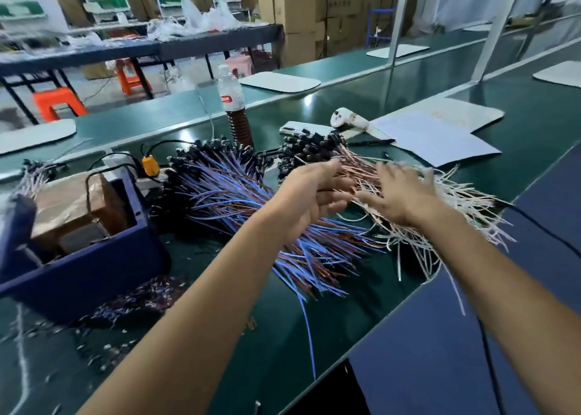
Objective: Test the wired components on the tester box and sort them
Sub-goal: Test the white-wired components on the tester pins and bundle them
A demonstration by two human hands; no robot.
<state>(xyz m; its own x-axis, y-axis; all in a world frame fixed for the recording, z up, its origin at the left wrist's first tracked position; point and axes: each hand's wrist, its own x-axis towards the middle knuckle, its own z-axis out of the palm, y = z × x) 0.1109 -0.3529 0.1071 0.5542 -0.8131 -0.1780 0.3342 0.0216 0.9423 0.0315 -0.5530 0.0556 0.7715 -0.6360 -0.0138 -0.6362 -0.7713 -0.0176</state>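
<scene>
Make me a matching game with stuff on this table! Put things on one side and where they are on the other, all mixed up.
Things:
1. blue-wired pile
2. bottle
3. tester box
4. papers

Places:
A. far left of the table, dark blue with an open top
B. right, behind the right hand
C. standing upright behind the wire piles
D. middle, partly under the left hand and forearm

Pairs: 1-D, 2-C, 3-A, 4-B
</scene>
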